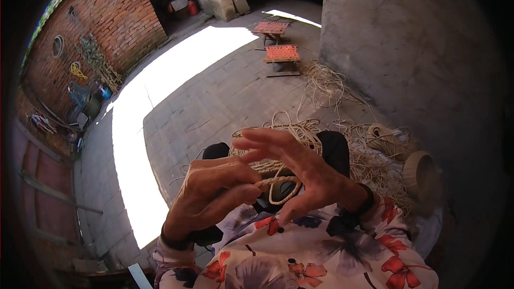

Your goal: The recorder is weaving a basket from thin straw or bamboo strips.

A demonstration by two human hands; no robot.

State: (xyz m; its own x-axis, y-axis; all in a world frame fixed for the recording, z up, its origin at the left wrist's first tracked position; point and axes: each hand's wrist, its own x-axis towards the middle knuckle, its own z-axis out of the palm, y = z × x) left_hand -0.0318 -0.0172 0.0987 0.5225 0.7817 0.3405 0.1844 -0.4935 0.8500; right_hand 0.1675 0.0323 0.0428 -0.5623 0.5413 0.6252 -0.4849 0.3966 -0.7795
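My left hand (214, 195) pinches a twisted straw rope (278, 181) in front of my lap; my right hand (300, 174), fingers spread, touches it, hiding the rope's far end and the bundle (305, 128) behind.

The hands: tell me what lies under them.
Under the left hand and right hand lies a bundle of straw rope across dark-clothed knees. Its middle is covered by them.

The cord (276, 182) is twisted straw-coloured fibre, rough and matt, same stuff as the loose pile (375, 155). Stools (282, 53) have woven seats on wood frames. Brick wall (96, 27) is coarse, the paving (225, 96) matt stone, the sleeves (321, 251) soft floral cloth.
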